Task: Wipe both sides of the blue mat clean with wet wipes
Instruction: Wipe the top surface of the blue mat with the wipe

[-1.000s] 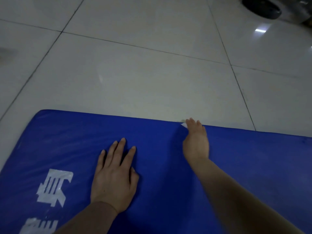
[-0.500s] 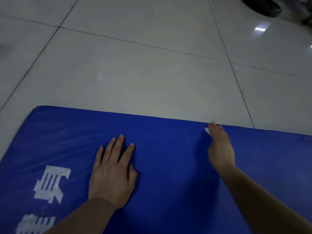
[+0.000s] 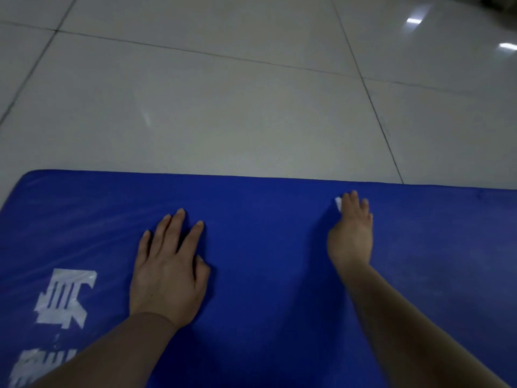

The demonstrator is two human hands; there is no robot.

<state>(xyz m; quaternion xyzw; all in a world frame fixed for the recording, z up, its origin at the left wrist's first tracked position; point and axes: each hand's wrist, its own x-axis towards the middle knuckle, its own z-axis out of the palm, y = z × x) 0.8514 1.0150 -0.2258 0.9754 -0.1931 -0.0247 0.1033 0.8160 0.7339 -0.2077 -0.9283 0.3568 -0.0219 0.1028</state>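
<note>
Blue padded mat [image 3: 265, 275] lies on pale floor tiles [image 3: 223, 107]; my right hand [image 3: 351, 236] has slid rightward, pressing one white wet wipe [image 3: 338, 204] (mostly hidden) near its far edge; my left hand [image 3: 167, 270] stays flat, fingers spread.

Head-worn view, looking forward and down, close over blue mat [image 3: 265, 247], tiled floor [image 3: 223, 107] beyond

Glossy pale tiled floor [image 3: 251, 107], dark grout lines; blue mat [image 3: 265, 275] flat on it, white printed characters [image 3: 65, 298]
</note>
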